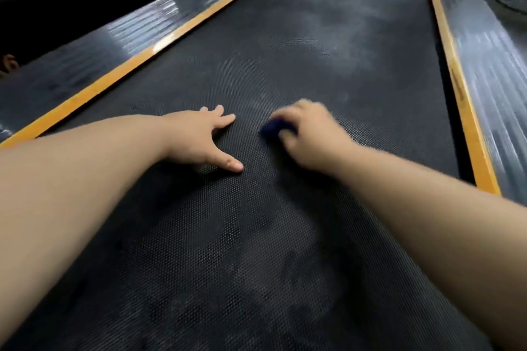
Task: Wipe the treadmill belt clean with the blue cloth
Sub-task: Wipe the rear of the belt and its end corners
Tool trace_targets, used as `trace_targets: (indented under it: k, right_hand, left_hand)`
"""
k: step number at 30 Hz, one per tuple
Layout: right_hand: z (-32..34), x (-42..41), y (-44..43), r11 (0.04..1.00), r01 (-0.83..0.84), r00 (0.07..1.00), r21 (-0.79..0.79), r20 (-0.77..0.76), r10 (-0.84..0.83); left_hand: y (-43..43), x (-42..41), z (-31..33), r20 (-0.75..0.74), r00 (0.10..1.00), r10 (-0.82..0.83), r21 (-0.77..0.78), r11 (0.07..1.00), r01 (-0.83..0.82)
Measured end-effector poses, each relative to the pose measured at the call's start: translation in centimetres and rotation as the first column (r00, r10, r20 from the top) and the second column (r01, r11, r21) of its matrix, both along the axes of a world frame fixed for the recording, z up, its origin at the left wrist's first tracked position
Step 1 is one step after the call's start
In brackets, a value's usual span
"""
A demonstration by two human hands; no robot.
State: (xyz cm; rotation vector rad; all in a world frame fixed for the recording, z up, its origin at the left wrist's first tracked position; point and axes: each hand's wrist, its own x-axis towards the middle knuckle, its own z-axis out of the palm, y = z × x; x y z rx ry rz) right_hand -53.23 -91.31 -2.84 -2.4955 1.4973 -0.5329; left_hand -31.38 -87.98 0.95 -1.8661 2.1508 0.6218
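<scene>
1. Progress, as far as I can judge: somewhere in the middle. The treadmill belt looks darker and fairly even close to the camera, but farther up there's a pale grey dusty patch that doesn't look wiped yet. So I'd guess the near part is mostly done and the far half is left.
2. The blue cloth is bunched into a small wad on the belt, about mid-length and a bit right of centre, tucked under the right hand. That hand is curled over it and gripping it against the surface.
3. The left hand lies flat on the belt just beside the cloth, fingers and thumb spread wide and holding nothing. Looks like it's bracing.
4. Hard to make out: the right hand is motion-blurred, so I can't tell exactly how the fingers sit. Only a dark blue corner of the cloth shows.
5. The orange edge strips frame both sides, and the belt's near end is cut off by the frame.
</scene>
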Motion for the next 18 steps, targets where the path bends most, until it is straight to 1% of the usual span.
trace_targets:
  k: [2, 3, 4, 5, 7, 9, 10, 11, 12, 13, 14, 16, 17, 18]
  right_hand:
    - [0.8, -0.9, -3.4, 0.963, 0.262, 0.965, 0.062, -0.012, -0.262]
    - [0.9, -1.0, -4.2, 0.943, 0.322, 0.947, 0.084, -0.024, -0.321]
    - [0.9, -0.6, -4.0, 0.942, 0.327, 0.945, 0.08, -0.054, -0.324]
    - [0.8, -0.1, -3.1, 0.955, 0.288, 0.955, 0.062, -0.085, -0.283]
    - [0.5, 0.8, 0.2, 0.993, 0.117, 0.987, -0.019, -0.106, -0.118]
    - [0.5, 1.2, 3.6, 0.995, -0.086, 0.993, -0.054, -0.091, 0.081]
    - [0.6, 1.1, 4.2, 0.986, -0.159, 0.984, -0.048, -0.093, 0.154]
    - [0.8, 0.9, 4.1, 0.98, -0.197, 0.975, -0.034, -0.108, 0.192]
    - [1.0, 0.7, 3.2, 0.981, -0.193, 0.974, -0.022, -0.124, 0.189]
    - [1.0, 0.6, 1.7, 0.99, -0.143, 0.981, -0.01, -0.136, 0.14]
    - [1.0, 0.6, 0.0, 0.999, -0.046, 0.989, 0.007, -0.141, 0.047]
    - [1.3, 0.9, -3.2, 0.985, 0.17, 0.98, 0.043, -0.113, -0.164]
    - [1.3, 1.4, -3.9, 0.973, 0.224, 0.971, 0.052, -0.103, -0.218]
    - [1.2, 2.0, -3.9, 0.973, 0.226, 0.97, 0.051, -0.106, -0.219]
  left_hand:
    - [0.1, 0.2, 0.0, -0.031, 0.999, 0.014, 0.004, 1.0, -0.014]
    - [0.1, 0.3, 0.0, -0.033, 0.999, 0.012, -0.002, 1.0, -0.012]
    - [0.2, 0.3, 0.0, -0.03, 1.0, 0.009, -0.007, 1.0, -0.009]
    - [0.3, 0.3, 0.0, -0.024, 1.0, 0.008, -0.01, 1.0, -0.008]
    - [0.2, 0.3, -0.2, -0.016, 1.0, 0.006, -0.028, 1.0, -0.006]
    - [0.2, 0.2, -0.3, -0.013, 1.0, 0.003, -0.038, 0.999, -0.004]
    - [0.3, 0.2, -0.3, -0.012, 1.0, 0.002, -0.039, 0.999, -0.003]
    - [0.2, 0.2, -0.3, -0.011, 1.0, 0.0, -0.042, 0.999, -0.001]
    - [0.2, 0.2, -0.4, -0.008, 1.0, -0.004, -0.045, 0.999, 0.003]
    - [0.2, 0.2, -0.4, -0.002, 1.0, -0.008, -0.046, 0.999, 0.008]
    - [0.2, 0.2, -0.4, 0.006, 1.0, -0.011, -0.046, 0.999, 0.011]
    - [0.0, 0.1, -0.5, 0.017, 1.0, -0.007, -0.061, 0.998, 0.008]
    - [-0.1, 0.1, -0.6, 0.023, 1.0, 0.002, -0.071, 0.997, 0.0]
    - [-0.2, 0.1, -0.6, 0.031, 0.999, 0.019, -0.076, 0.997, -0.016]
